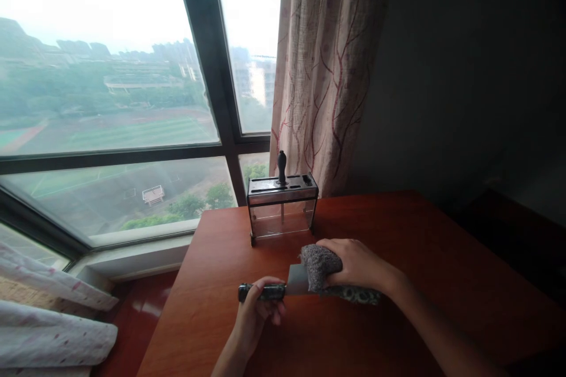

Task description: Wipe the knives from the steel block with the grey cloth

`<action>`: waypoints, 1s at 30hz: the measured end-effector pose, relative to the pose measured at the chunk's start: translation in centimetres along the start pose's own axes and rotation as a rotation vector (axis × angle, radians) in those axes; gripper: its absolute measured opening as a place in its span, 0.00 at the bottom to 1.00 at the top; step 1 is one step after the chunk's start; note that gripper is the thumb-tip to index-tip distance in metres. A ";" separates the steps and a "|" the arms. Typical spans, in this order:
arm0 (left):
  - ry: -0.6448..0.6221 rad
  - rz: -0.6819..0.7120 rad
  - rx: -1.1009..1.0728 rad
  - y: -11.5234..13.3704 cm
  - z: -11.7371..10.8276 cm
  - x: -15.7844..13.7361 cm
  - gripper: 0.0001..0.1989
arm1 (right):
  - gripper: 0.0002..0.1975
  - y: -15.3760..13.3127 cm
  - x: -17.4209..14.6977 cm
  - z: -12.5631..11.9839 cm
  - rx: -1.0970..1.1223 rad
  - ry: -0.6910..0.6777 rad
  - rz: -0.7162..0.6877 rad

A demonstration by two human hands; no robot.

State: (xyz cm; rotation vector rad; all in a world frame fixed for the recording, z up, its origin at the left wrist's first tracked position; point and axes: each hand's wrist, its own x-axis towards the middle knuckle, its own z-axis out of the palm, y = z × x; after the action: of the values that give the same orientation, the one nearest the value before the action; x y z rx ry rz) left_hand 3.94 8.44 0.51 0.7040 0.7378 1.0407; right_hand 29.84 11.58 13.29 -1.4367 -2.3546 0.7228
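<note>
A kitchen knife with a broad blade and a dark handle points to the right above the table. My left hand is closed around its handle. A grey fuzzy cloth is folded over the blade, and my right hand grips it there, hiding the far part of the blade. Below that hand hangs or lies a dark patterned piece; I cannot tell whether it belongs to the cloth. Behind the hands stands a clear knife block with a slotted metal top, a black-handled tool upright in it.
The reddish-brown wooden table carries the block near its far edge. A large window lies beyond on the left, and a patterned curtain hangs behind the block. Another curtain drapes at the lower left.
</note>
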 end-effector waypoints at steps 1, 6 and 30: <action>0.004 -0.001 -0.005 0.0 0.0 0.0 0.21 | 0.30 0.1 -0.1 -0.1 -0.045 -0.025 0.004; 0.018 -0.019 -0.005 -0.5 0.0 0.1 0.21 | 0.27 -1.0 0.1 0.9 -0.183 -0.034 -0.016; 0.020 -0.012 -0.050 -0.4 -0.1 0.0 0.20 | 0.29 -1.2 0.0 1.8 -0.262 0.050 -0.006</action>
State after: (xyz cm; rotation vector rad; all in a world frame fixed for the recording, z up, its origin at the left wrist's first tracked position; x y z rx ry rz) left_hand 4.11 8.34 0.13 0.6468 0.7299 1.0532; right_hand 28.05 10.64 12.47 -1.5281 -2.4851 0.3813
